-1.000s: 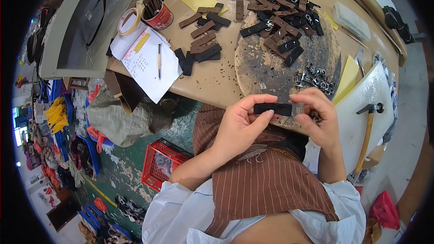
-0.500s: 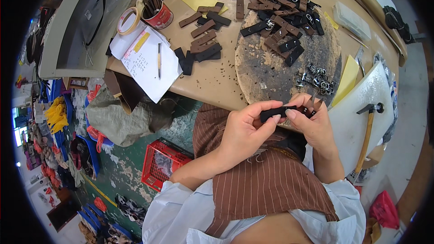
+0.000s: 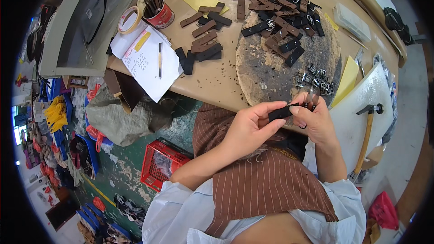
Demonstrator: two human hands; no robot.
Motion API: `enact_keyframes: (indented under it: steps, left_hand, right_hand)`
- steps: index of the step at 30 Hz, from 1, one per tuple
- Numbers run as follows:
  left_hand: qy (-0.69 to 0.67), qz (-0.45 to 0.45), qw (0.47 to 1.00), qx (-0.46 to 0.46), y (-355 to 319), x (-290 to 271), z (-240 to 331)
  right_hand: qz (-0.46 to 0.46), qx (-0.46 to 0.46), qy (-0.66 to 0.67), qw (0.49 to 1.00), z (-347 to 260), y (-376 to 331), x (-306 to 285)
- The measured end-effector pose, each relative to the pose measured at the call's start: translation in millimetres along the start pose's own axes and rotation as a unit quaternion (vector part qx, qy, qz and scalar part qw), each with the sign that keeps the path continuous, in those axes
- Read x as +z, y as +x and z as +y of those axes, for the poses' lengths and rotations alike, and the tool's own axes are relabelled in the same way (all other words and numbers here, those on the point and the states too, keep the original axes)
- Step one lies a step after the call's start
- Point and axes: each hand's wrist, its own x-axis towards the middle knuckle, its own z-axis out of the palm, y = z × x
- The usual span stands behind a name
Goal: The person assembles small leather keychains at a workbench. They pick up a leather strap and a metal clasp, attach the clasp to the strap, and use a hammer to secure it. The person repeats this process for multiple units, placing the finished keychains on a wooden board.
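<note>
A short black leather strap (image 3: 280,113) is pinched between the fingertips of both my hands, over the near edge of the round board (image 3: 262,79). My left hand (image 3: 251,129) grips its left part between thumb and fingers. At its right end is my right hand (image 3: 318,124), thumb pressed on the strap. Tucked in that same hand is a small tool with metal blades (image 3: 311,95) that looks like thread snips; its handle is mostly hidden by the fingers. Just beyond the right hand lies a cluster of metal buckles (image 3: 318,79).
Brown and black straps (image 3: 287,25), some with metal fittings, are heaped on the board's far half. More straps (image 3: 205,40) lie left of it. A notebook with a pen (image 3: 149,65), a tape roll (image 3: 129,20) and a red tin (image 3: 163,18) stand leftward. Rightward lies a hammer (image 3: 367,135).
Both hands have shifted slightly right with the strap. The strap's right end now tilts up more, and the right fingers and blades have turned a little.
</note>
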Motion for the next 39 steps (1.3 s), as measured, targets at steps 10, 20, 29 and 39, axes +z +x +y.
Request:
enact_keyframes:
  steps: [10, 20, 29, 39]
  left_hand:
    - [-0.182, 0.024, 0.979, -0.082, 4.3, -9.0, -4.5]
    - [-0.129, 0.034, 0.991, -0.029, 0.9, -6.0, -2.8]
    - [-0.163, 0.105, 0.981, 0.013, 2.7, 0.1, -2.6]
    - [-0.124, 0.082, 0.988, 0.037, 2.0, -1.4, -5.9]
  right_hand:
    - [0.040, -0.098, -0.163, 0.981, -10.9, -7.9, -1.7]
    - [-0.015, -0.151, -0.276, 0.949, -8.2, -18.4, -0.4]
    - [-0.064, -0.239, -0.383, 0.890, 3.0, -10.4, 13.6]
    - [-0.003, -0.206, -0.468, 0.859, 1.2, -10.6, 27.8]
